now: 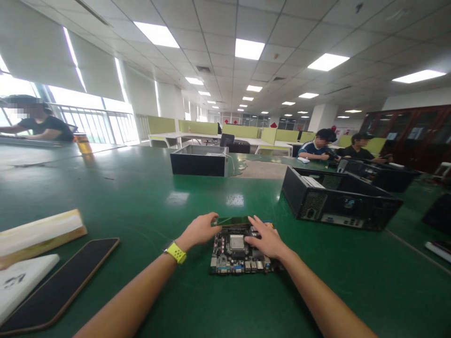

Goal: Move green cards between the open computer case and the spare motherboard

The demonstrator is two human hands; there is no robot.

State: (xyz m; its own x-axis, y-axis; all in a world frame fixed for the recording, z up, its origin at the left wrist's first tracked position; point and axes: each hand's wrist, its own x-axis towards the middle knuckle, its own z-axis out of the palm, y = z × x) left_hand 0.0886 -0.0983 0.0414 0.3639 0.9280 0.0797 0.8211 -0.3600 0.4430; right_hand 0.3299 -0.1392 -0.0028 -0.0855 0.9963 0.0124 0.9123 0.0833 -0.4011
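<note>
A motherboard (225,258) lies flat on the green table, a silver processor (237,242) in its middle and its port edge toward me. Along its far edge a green memory module (233,220) is held lengthwise between my hands. My left hand (200,231), with a yellow watch (176,252) at the wrist, pinches the module's left end between thumb and fingers. At the right end are the fingertips of my right hand (267,239), whose thumb reaches over the board beside the processor. Whether the module sits in a slot cannot be seen.
Open computer cases stand beyond the board, one straight ahead (199,163) and one at right (341,206). On the left lie a dark flat pad (66,281), a white box (26,281) and a long pale block (42,234). Other people sit at far left and right.
</note>
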